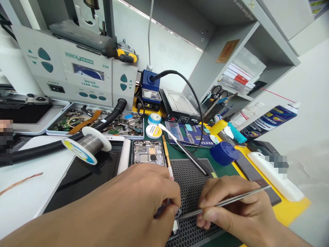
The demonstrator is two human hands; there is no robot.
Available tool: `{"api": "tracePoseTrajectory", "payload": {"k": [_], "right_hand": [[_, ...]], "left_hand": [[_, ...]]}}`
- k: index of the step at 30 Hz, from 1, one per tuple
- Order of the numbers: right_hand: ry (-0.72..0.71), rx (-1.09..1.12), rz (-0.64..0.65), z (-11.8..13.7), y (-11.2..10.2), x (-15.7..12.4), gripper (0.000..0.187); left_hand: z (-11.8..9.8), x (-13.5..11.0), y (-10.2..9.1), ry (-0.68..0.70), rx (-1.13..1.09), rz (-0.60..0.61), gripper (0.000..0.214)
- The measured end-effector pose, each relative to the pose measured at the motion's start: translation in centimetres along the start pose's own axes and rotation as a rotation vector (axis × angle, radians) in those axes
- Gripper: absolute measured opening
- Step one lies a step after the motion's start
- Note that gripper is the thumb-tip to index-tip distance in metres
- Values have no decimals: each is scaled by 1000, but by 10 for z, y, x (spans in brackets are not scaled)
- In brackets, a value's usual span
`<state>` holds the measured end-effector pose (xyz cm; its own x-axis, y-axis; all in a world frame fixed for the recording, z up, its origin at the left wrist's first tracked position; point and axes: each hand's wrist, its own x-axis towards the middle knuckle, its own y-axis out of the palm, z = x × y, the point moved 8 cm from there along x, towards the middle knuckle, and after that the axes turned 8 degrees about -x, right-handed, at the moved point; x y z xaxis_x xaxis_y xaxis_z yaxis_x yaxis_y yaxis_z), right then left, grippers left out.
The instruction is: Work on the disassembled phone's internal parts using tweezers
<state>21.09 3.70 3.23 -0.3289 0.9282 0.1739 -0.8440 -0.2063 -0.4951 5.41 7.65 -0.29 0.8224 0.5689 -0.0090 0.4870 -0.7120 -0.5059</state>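
Observation:
Metal tweezers (pixel 243 197) are pinched between the thumb and fingers of my right hand (pixel 239 206). Their tips point left and reach a small part beside my left fingertips. My left hand (pixel 146 192) is closed, thumb and forefinger pressed together at a small dark part that my fingers mostly hide. Just below these fingertips, the corner of a dark-framed device (pixel 175 230) shows; my left hand covers the rest. Both hands are over a black honeycomb-textured mat (pixel 190 185). Beyond my left hand lies an opened phone (pixel 149 154) with its inner boards showing.
A solder spool (pixel 92 145) sits on a dark-screened tablet (pixel 84 178) at left. Behind are a tray of circuit boards (pixel 59 120) and a hot-air station (pixel 77 72). A black-handled brush (pixel 190 154), blue cap (pixel 224 153) and spray can (pixel 269 120) stand or lie farther right.

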Motion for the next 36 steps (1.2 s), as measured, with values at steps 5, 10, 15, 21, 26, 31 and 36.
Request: {"api": "tracePoseTrajectory", "payload": {"k": [5,10,15,21,26,31,36], "right_hand": [[-64,-44,-12,7,-2,1,22],[-114,-133,16,13,-1,2,25],[-146,-174,21,15,-1,1,23],[-155,-205,17,18,1,0,20],[-156,-188,10,18,0,-1,22],[-124,-181,5,13,-2,-3,23],[-116,-146,9,11,0,-1,25]], "left_hand": [[2,0,-1,-40,40,24,23],[-7,7,-3,20,80,21,23],[-7,6,-3,25,77,-32,23],[-2,3,-3,25,78,-13,22],[-5,6,-4,26,77,-13,25],[-10,6,-7,59,105,-23,26],[-3,4,-3,-1,110,-11,22]]}}
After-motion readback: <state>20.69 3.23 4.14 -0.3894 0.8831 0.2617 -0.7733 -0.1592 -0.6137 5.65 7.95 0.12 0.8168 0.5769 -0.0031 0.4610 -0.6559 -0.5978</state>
